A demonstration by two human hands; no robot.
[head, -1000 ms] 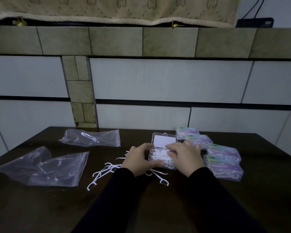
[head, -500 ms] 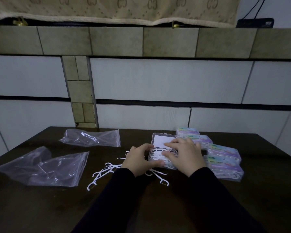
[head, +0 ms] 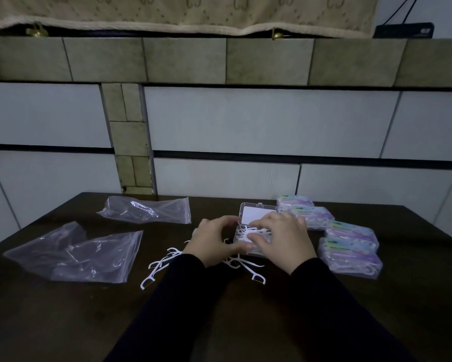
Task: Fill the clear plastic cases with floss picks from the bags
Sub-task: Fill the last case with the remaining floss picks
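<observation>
Nearest: 2 dark sleeves (head: 245, 309) reach fwd over the dark table (head: 63, 322). Just past them loose floss picks (head: 162, 262) lie scattered on the tabletop, some under the wrists. Risk: a sleeve or wrist drags these off toward the near edge, or they get left out of the count.

Next, the open case (head: 248, 240), lid up w/ a white label inside. Left hand (head: 214, 241) curls round its left end, thumb along the near wall, clamped on it. Right hand (head: 282, 241) lies flat on the picks in the tray, fingers fairly straight, pressing down, not pinching as far as I can see. Risk: pile looks heaped; picks sticking above the rim would jam the lid or spring out when the pressing hand lifts. Pressing hard w/ 1 end held could also tip the case.

Right of that, 4 filled cases (head: 350, 246) in a row, the nearest one just beside the right hand; an elbow swing could knock it.

Left and farther: 2 clear bags (head: 84, 254), mostly flat; a few picks seem left in the nearer one, dim light, can't count.

Hidden: right half of the tray, fingertips of both hands, the latch side.
</observation>
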